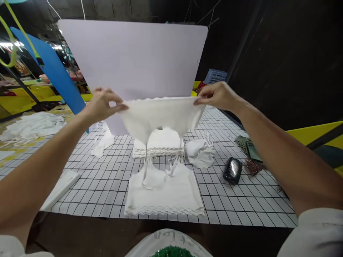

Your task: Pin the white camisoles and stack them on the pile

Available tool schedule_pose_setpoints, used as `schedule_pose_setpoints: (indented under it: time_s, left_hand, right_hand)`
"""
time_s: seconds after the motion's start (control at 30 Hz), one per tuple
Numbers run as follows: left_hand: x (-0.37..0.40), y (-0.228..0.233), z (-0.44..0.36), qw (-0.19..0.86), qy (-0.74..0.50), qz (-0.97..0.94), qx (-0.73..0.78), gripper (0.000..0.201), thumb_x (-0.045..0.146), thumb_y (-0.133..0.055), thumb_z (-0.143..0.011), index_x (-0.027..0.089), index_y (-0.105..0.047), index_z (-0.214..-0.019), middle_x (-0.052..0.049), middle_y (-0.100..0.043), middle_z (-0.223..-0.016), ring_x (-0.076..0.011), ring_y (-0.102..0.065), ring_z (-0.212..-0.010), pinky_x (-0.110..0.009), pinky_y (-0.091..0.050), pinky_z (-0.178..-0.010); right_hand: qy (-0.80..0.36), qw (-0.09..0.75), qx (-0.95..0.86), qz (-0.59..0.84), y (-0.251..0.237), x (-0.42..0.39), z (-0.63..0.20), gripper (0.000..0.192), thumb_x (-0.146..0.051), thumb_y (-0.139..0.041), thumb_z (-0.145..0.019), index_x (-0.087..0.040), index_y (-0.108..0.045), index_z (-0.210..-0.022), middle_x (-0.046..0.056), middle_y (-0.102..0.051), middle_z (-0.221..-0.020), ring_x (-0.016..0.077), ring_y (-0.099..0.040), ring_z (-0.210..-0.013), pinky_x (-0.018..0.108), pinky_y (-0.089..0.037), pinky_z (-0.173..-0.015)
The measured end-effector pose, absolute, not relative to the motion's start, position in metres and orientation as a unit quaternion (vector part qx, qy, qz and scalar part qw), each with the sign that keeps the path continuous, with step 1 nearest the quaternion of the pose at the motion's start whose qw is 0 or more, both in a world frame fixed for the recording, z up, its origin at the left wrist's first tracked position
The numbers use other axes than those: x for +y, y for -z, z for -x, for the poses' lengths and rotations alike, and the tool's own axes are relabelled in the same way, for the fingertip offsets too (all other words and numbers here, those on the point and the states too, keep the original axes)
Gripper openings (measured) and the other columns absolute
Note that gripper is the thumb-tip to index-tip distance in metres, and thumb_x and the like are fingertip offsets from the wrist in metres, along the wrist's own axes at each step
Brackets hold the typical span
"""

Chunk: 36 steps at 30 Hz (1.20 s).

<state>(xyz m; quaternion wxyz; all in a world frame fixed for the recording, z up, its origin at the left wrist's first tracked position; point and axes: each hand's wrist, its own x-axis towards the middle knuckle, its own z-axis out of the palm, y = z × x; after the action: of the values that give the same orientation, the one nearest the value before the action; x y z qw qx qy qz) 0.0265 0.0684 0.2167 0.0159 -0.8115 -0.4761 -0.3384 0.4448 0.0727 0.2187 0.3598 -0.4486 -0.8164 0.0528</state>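
Camisole (166, 114) hangs straps-down, long edge nine-to-three o'clock. My left hand (103, 102) pinches nine-o'clock corner, right hand (221, 95) pinches three-o'clock corner; I see neither nearer. Camisole pile (166, 194) below, six o'clock.

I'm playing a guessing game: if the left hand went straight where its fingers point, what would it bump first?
Probably the white garment that the left hand pinches; beyond that, maybe the right hand, though depth is unclear.

2 garment stacks (177, 194) on tablecloth (102, 192); packet (233, 171) right
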Motion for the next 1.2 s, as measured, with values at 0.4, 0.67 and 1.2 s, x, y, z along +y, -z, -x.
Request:
schedule_pose_setpoints:
  time_s: [0.4, 0.67, 1.2]
  left_hand:
    - [0.048, -0.141, -0.030, 0.055, 0.402, 0.808, -0.427, 0.015, 0.034, -0.072, -0.084, 0.020, -0.071, -0.085, -0.005, -0.062, -0.124, -0.0245, -0.052, -0.113, -0.045, -0.039, -0.107]
    - [-0.032, 0.028, -0.017, -0.138, 0.287, 0.804, -0.503, 0.024, 0.021, -0.052, -0.085, 0.021, -0.073, -0.096, -0.006, -0.075, -0.089, -0.0186, -0.067, -0.068, -0.028, -0.053, -0.063]
    - [-0.113, 0.049, -0.006, -0.174, 0.211, 0.883, -0.381, 0.055, 0.008, -0.043, -0.096, 0.040, -0.059, -0.138, -0.006, -0.070, -0.118, -0.0250, -0.063, -0.110, -0.042, -0.057, -0.089]
  right_hand:
    - [0.044, 0.374, -0.793, 0.479, -0.141, 0.038, -0.433, 0.016, -0.024, -0.080, -0.079, -0.017, -0.067, -0.074, 0.009, -0.067, -0.093, 0.0249, -0.058, -0.098, 0.042, -0.045, -0.088]
    - [-0.137, 0.327, -0.788, 0.504, 0.014, -0.041, -0.424, 0.010, -0.020, -0.059, -0.086, -0.020, -0.069, -0.086, 0.007, -0.069, -0.081, 0.0242, -0.063, -0.079, 0.042, -0.051, -0.076]
    - [-0.111, 0.218, -0.855, 0.456, 0.047, -0.159, -0.419, 0.040, -0.036, -0.055, -0.097, -0.018, -0.058, -0.132, 0.019, -0.064, -0.130, 0.0334, -0.059, -0.123, 0.065, -0.034, -0.112]
